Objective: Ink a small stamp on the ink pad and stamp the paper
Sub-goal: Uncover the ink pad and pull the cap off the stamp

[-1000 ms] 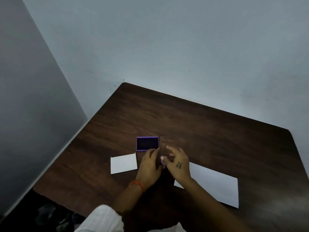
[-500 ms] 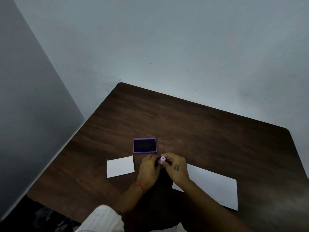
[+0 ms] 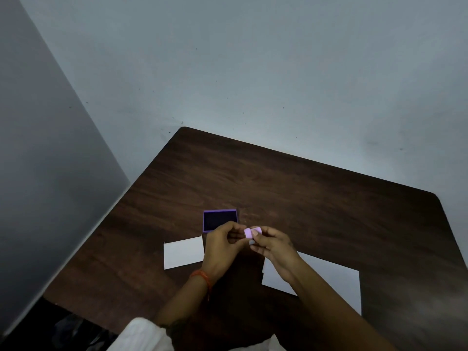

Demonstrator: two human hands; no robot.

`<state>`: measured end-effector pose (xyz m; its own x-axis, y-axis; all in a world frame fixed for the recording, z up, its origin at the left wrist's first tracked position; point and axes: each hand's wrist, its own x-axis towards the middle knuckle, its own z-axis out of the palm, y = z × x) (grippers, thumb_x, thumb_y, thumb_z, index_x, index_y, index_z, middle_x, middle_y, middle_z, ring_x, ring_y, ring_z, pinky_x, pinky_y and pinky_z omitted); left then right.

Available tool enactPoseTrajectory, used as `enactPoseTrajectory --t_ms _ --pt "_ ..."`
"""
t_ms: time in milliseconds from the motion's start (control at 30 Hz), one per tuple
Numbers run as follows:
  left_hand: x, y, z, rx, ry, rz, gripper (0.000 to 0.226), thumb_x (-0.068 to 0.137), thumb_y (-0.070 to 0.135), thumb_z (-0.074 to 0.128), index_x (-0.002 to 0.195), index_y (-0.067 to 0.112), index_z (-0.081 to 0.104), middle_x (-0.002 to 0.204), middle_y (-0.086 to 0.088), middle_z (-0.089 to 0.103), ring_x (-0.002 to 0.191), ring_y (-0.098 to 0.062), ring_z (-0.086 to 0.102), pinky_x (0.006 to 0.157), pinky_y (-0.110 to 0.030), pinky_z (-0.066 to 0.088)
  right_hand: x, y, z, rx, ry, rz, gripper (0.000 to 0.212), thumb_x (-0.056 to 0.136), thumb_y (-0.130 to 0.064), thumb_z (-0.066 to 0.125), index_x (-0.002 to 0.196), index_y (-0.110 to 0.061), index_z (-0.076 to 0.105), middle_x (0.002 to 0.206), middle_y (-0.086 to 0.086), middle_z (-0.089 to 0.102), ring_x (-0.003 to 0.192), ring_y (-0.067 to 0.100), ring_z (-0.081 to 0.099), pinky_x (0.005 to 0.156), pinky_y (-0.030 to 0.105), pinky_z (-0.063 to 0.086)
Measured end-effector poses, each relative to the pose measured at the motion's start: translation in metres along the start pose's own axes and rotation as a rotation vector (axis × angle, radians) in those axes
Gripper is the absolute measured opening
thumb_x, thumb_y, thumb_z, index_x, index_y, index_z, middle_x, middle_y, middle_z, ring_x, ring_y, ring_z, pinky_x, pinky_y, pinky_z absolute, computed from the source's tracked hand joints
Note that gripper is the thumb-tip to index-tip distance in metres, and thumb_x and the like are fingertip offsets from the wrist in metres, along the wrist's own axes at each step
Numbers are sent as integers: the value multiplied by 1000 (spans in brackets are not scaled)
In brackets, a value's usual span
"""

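Note:
A small light-purple stamp [image 3: 250, 232] is held just above the dark wooden table [image 3: 304, 198], between the fingertips of both hands. It looks like two pieces side by side, perhaps a cap and a body. My left hand [image 3: 222, 245] pinches its left piece and my right hand [image 3: 272, 245] pinches its right piece. The open purple ink pad [image 3: 219, 219] with its dark inked face lies just beyond my left hand. A large white paper [image 3: 326, 277] lies under my right forearm, partly hidden by it.
A smaller white card [image 3: 182, 252] lies left of my left hand. Grey walls stand along the table's far and left sides. The table's left edge drops to a dark floor.
Both hands have lifted slightly from the table with the stamp between them. The purple stamp now shows more fully, and its two pieces appear to be drawn apart.

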<state>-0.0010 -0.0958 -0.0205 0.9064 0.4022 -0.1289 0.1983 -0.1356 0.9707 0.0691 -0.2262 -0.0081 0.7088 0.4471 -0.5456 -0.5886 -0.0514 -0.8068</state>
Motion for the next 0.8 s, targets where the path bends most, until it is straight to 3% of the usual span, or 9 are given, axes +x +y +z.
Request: enactPoseTrajectory --t_ms 333,600,800 --pt "1 0 -6 5 -26 -26 20 72 17 78 88 26 69 87 8 74 84 -2 68 73 -13 54 -3 -6 0 -47 -30 -24 14 84 -7 62 89 -17 71 99 7 71 89 18 70 67 21 58" --pt "4 -12 -9 -88 -87 -181 27 70 11 78 92 23 68 94 4 74 88 -5 69 82 -22 54 -6 -13 -10 448 -76 75 20 81 -1 58 82 -9 76 86 8 77 76 12 73 60 20 58" --pt "3 -23 1 26 -193 -206 21 79 14 71 97 23 66 101 7 70 93 -3 64 76 -14 50 -12 -14 -9 650 -133 92 18 69 0 61 78 -3 76 83 14 76 69 16 72 57 23 59"
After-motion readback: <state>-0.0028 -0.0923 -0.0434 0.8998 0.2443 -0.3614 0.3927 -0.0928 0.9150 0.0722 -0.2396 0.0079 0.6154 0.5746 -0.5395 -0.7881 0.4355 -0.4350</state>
